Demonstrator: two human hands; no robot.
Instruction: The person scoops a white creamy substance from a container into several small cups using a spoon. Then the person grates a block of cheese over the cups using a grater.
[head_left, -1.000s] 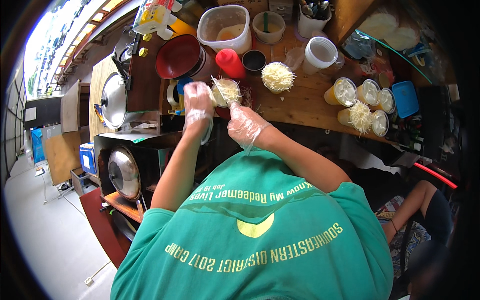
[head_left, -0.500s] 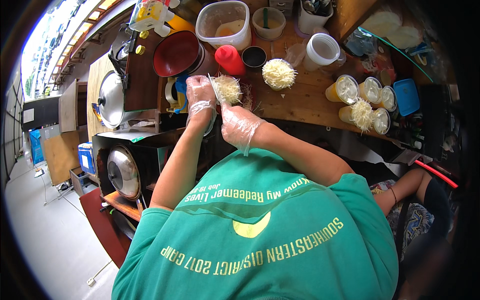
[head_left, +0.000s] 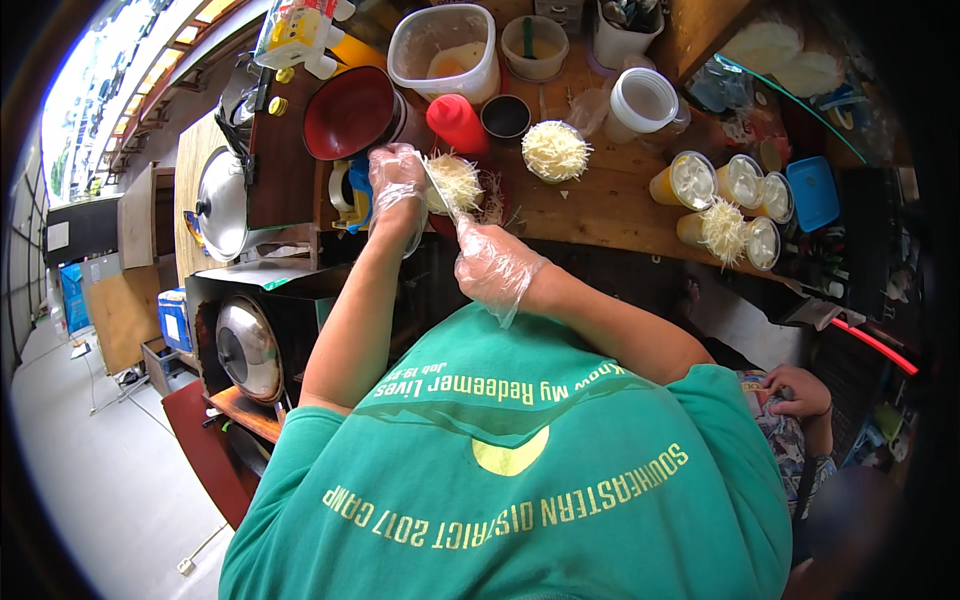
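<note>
My left hand (head_left: 397, 182), in a clear plastic glove, is closed with its fingers curled beside a heap of pale shredded cheese (head_left: 453, 183). Whatever it grips is hidden. From below, my gloved right hand (head_left: 497, 264) is closed on the lower end of a flat metal tool (head_left: 440, 188). This tool shows edge-on, slanting between my left hand and the heap; whether it is a grater or a knife I cannot tell. Loose shreds lie beside the heap on something dark red (head_left: 490, 205). Further right stands a cup heaped with shredded cheese (head_left: 556, 151).
Behind my hands are a red bowl (head_left: 350, 113), a red squeeze bottle (head_left: 457, 122), a dark cup (head_left: 506, 116) and a clear tub (head_left: 443, 50). Several filled cups (head_left: 742, 182) and a blue lid (head_left: 813, 194) are right. Another person's hand (head_left: 800, 390) rests at far right.
My right hand has shifted down and right, and the metal tool slants more. My left hand stays close to the heap. At far right, the other person's arm has moved.
</note>
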